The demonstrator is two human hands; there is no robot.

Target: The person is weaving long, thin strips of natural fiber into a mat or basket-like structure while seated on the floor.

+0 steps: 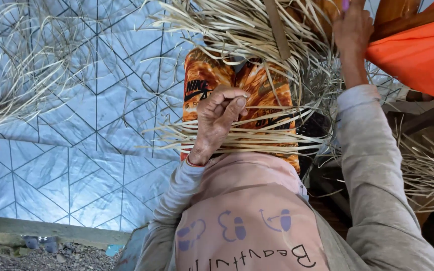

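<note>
Nearest the camera, at the bottom centre of the frame, a pink shirt front point(249, 221) with purple drawn marks was seen, flanked by grey sleeves point(377, 175). Above it, orange patterned shorts point(212, 75) were visible over the lap. Across the lap, a bundle of pale straw strips point(257, 135) was laid roughly level, running from the middle of the frame toward the right.

At the centre, the left hand point(219, 118) was rested on that bundle, its fingers curled in and its thumb and forefinger pinched together near the tip of a thin strip; whether a strip was truly clamped between them could not be told for certain. At the upper right, the right hand point(350, 25) was raised well apart from the left, closed on something with a small purple end at the top edge; what it was could not be told. The two hands were thus kept far apart, one low at centre, one high at right.

More loose straw point(237, 25) was hung down from the top centre, with a flat wooden slat point(277, 27) crossing it. An orange sheet point(418, 55) was seen in the upper right over wooden beams. A silvery blue patterned sheet point(86, 125) filled the left half, and gravel point(41, 258) was seen at the lower left.
</note>
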